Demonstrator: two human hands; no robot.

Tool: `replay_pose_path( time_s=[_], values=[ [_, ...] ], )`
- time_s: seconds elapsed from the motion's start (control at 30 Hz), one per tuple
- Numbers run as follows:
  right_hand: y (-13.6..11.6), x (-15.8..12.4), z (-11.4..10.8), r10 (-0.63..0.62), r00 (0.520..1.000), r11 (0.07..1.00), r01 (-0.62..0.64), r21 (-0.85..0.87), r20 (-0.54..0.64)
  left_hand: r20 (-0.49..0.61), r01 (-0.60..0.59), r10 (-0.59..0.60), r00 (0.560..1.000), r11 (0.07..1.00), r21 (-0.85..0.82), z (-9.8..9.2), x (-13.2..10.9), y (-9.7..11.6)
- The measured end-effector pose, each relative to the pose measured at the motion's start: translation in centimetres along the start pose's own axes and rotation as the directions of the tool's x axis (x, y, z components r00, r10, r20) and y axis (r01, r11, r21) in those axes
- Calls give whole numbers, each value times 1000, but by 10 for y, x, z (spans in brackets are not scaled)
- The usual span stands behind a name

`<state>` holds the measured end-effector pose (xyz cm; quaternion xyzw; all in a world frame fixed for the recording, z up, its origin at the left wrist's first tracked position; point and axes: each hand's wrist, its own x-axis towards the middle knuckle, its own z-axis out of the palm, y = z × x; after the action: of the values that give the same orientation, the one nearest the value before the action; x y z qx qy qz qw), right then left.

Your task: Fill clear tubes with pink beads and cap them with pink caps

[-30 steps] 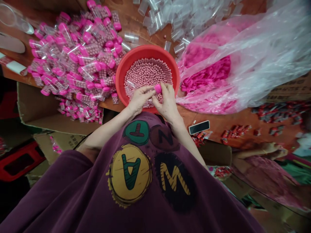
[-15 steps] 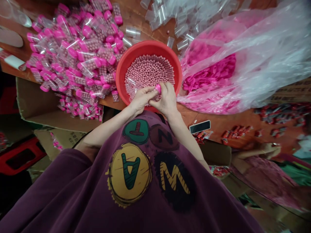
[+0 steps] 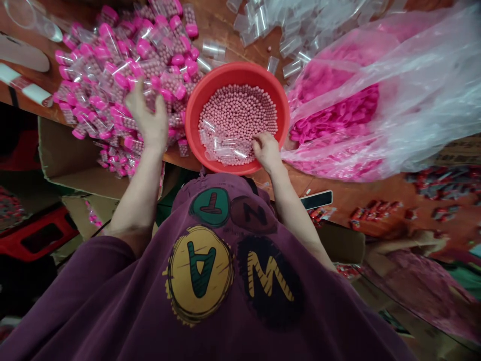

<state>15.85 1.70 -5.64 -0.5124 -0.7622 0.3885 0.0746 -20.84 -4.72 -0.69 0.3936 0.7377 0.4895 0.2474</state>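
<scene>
A half-second earlier both hands were pressed together over a pink-capped tube at the near rim of the basin; now they have been parted. The left hand (image 3: 148, 120) has been swung out to the side and is spread wide, fingers released, nothing gripped, just above the pile of capped tubes (image 3: 101, 85). That tube can no longer be told apart; it has probably been dropped among them. The right hand (image 3: 266, 149) has been left in the red basin (image 3: 192, 108), fingers curled down into the pink beads (image 3: 240, 108); whether anything is pinched there cannot be told. Beside its fingertips a few clear tubes (image 3: 225, 150) lie uncapped on the beads. The beads are small, round and matt; the tubes are glossy, transparent cylinders; the basin is smooth, round plastic. Beyond the right hand, a crinkled film bag (image 3: 413, 75) of pink caps (image 3: 338, 113) is slumped on the wooden worktop (image 3: 376, 193).
</scene>
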Motion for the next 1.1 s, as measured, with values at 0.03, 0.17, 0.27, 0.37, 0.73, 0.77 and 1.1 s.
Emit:
replay_pose_path(
  time_s=[0.03,0.17,0.27,0.37,0.73,0.77,1.1],
  values=[
    [-6,3,1,5,998,995,1,-102,60,-113,-44,49,992,998,49,-8,6,-3],
    [-30,13,15,111,979,951,-55,-303,171,-15,-39,41,999,995,87,28,-16,1],
    [-20,17,24,115,986,992,-120,30,124,406,-25,-18,914,995,101,87,-57,16],
    [2,17,28,154,985,892,-174,418,81,631,-132,14,776,981,141,127,-86,31],
    [-2,-3,29,273,960,654,-140,743,-60,690,-211,1,723,953,219,152,-65,40],
    [0,-3,29,295,953,647,-146,748,-70,682,-231,-4,731,939,253,152,-63,41],
    [0,-3,34,360,931,625,-191,756,-62,837,-450,65,544,864,226,157,-30,51]
  ],
)
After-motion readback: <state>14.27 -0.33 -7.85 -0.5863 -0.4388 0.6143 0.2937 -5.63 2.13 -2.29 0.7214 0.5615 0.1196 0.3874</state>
